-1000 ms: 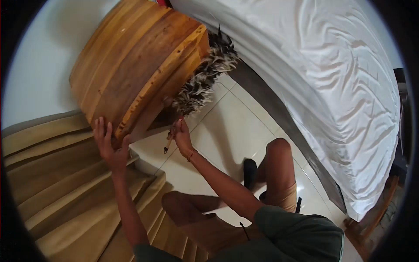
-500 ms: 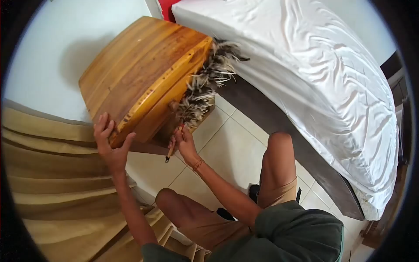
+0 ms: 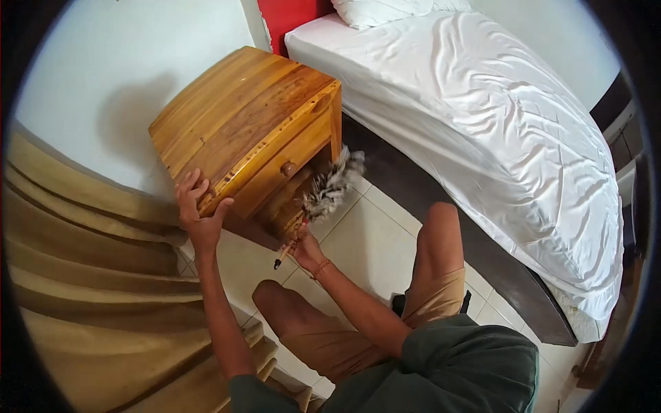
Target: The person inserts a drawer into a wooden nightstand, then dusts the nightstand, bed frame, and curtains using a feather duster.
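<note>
A wooden nightstand (image 3: 241, 117) with a drawer and a round knob (image 3: 288, 168) stands against the wall. My left hand (image 3: 200, 203) rests on its near left corner, thumb and fingers spread apart along the edge. Closed around the handle of a feather duster (image 3: 332, 187) is my right hand (image 3: 303, 248), in front of the nightstand's lower open compartment (image 3: 286, 206). The duster's grey and white feathers point up and to the right, beside the nightstand's right front leg. Below my fist the handle's end (image 3: 279, 263) sticks out.
A bed with a white sheet (image 3: 441, 103) and a dark base (image 3: 441, 186) stands to the right. Tan curtains (image 3: 89, 275) hang at the left. My bent knees are over the pale tiled floor (image 3: 365, 237).
The duster has come down from the nightstand's front top edge to the lower compartment, uncovering the drawer front. My left hand stays on the corner. The view has shifted slightly.
</note>
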`<action>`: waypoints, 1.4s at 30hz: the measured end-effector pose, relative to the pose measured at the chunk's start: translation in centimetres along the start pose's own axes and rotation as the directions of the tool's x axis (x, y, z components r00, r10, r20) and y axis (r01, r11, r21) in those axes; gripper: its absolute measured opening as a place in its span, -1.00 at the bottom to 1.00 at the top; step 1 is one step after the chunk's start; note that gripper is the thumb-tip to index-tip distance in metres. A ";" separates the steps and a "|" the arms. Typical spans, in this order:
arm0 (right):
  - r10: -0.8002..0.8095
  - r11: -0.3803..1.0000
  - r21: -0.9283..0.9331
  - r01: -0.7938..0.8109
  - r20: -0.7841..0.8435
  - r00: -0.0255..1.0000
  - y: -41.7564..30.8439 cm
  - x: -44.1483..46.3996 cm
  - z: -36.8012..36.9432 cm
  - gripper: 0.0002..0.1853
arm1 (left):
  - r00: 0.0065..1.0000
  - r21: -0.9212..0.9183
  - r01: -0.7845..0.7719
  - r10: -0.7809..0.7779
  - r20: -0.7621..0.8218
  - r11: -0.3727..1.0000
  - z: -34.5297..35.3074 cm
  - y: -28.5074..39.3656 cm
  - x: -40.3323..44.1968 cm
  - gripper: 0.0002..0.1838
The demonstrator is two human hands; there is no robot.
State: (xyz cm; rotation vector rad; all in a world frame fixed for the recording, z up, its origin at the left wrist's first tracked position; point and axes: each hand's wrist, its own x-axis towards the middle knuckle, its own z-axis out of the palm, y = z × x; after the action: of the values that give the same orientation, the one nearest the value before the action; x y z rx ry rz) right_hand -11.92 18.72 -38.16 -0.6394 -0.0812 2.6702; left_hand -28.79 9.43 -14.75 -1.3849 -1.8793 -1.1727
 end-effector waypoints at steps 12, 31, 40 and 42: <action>0.072 0.996 -0.036 -0.083 -0.241 0.968 -4.7 0.3 -4.5 -0.85 | 0.962 -0.137 0.103 -0.134 -0.238 0.985 2.2 0.2 0.1 -0.84; 0.009 0.594 -0.754 -0.280 -0.342 0.940 -5.3 -13.5 -6.9 -0.59 | 0.927 -0.077 0.071 -0.095 -0.362 0.995 3.5 -0.8 -0.1 -0.79; 0.092 0.099 -0.961 -0.258 -0.249 0.964 -9.2 -8.8 -9.4 -0.57 | 0.927 -0.068 0.074 -0.093 -0.363 0.995 3.3 -0.1 0.0 -0.79; -0.238 -0.194 -0.980 0.035 0.082 0.968 -10.5 -5.0 -16.0 -0.61 | 0.927 -0.065 0.073 -0.092 -0.364 0.995 3.4 0.0 0.1 -0.79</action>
State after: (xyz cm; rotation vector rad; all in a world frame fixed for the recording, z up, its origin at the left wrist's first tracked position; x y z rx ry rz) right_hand 3.15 25.93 -48.79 -1.0760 -2.3065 1.6498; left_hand -28.59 12.39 -16.37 -1.0301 -1.6615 -1.4184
